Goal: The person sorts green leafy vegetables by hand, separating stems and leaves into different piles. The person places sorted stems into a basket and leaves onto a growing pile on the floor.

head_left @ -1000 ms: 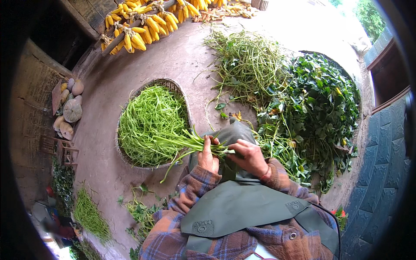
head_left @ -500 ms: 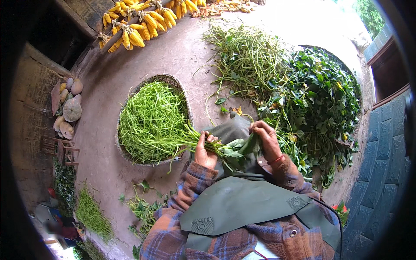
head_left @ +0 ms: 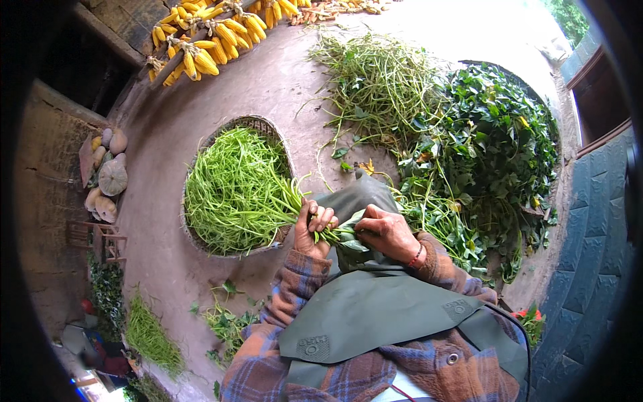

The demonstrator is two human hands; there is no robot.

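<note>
My left hand (head_left: pixel 313 228) is wrapped round a bunch of green leaf stems (head_left: pixel 290 199) above my lap. The cut ends stick out to the left, over the edge of the woven basket (head_left: pixel 260 124). Broad green leaves (head_left: pixel 353 231) hang from the bunch's other end, between my hands. My right hand (head_left: pixel 392 233) is closed, its thumb and fingers pinching at these leaves. Its fingertips are partly hidden. Loose green stems (head_left: pixel 234 191) heap up inside the basket. A dark green apron (head_left: pixel 375 298) covers my lap.
At the right lies a big pile of leafy vines (head_left: pixel 492 141), with bare vines (head_left: pixel 382 87) beyond it. Yellow corn cobs (head_left: pixel 221 43) hang at the far left. Pumpkins (head_left: pixel 112 176) and a small wooden chair (head_left: pixel 110 242) stand along the left wall. More stems (head_left: pixel 153 338) lie at lower left.
My right hand has moved left and down, close to my left hand, and its fingers have curled in. The leaves between the hands are now less stretched out.
</note>
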